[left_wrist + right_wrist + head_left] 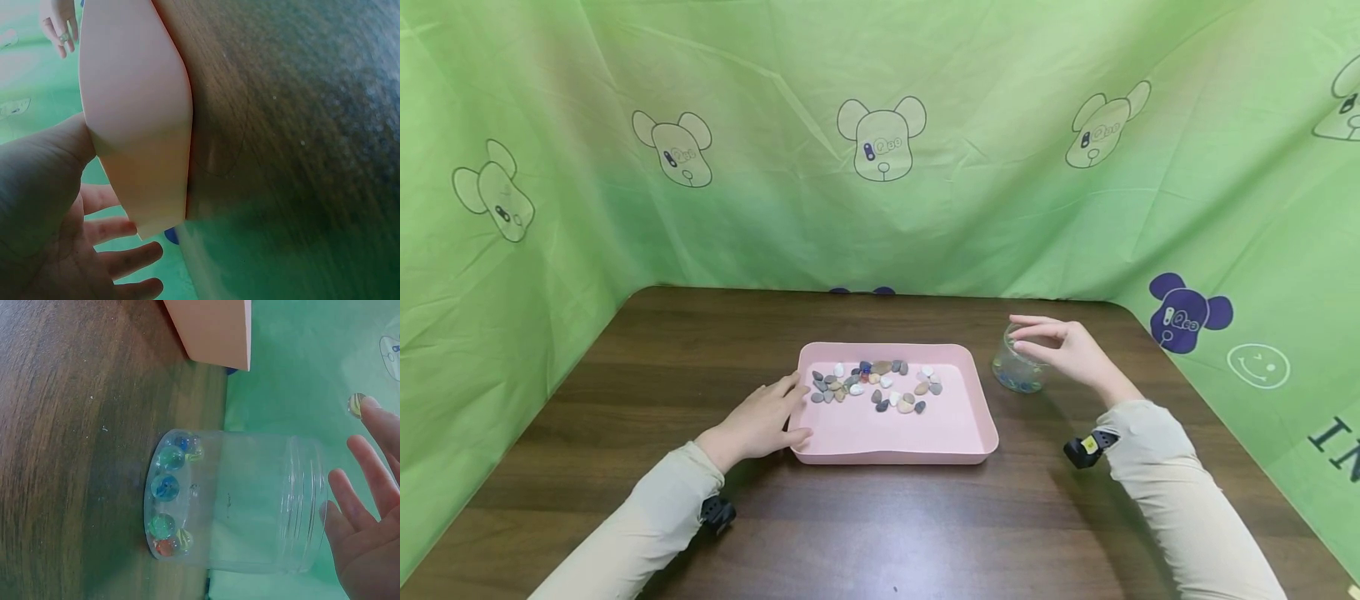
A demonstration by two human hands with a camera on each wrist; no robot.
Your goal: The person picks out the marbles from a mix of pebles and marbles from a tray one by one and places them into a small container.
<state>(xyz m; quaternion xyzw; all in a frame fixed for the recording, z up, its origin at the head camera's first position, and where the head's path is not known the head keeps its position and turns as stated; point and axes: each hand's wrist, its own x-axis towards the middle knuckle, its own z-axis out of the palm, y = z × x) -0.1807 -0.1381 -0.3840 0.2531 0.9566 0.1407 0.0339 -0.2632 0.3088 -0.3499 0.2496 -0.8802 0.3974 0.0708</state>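
Note:
A pink tray (887, 437) holds an arrangement of grey, white and tan pebbles (906, 407), with small blue and red pieces among them. My left hand (754, 423) rests over the tray's left rim, its fingers spread and relaxed. Right of the tray stands a clear screw-neck jar (250, 506), several glass marbles (165, 487) at its bottom. At the jar's mouth is my right hand (1073, 353), pinching a clear marble (355, 405) with a yellow swirl at its fingertips. Its other fingers extend close to the jar's rim.
The brown wooden table (925, 533) extends around the tray and jar. A green printed cloth (775, 225) hangs behind the table and along both sides. Black wrist cameras (1082, 451) sit on the sleeves.

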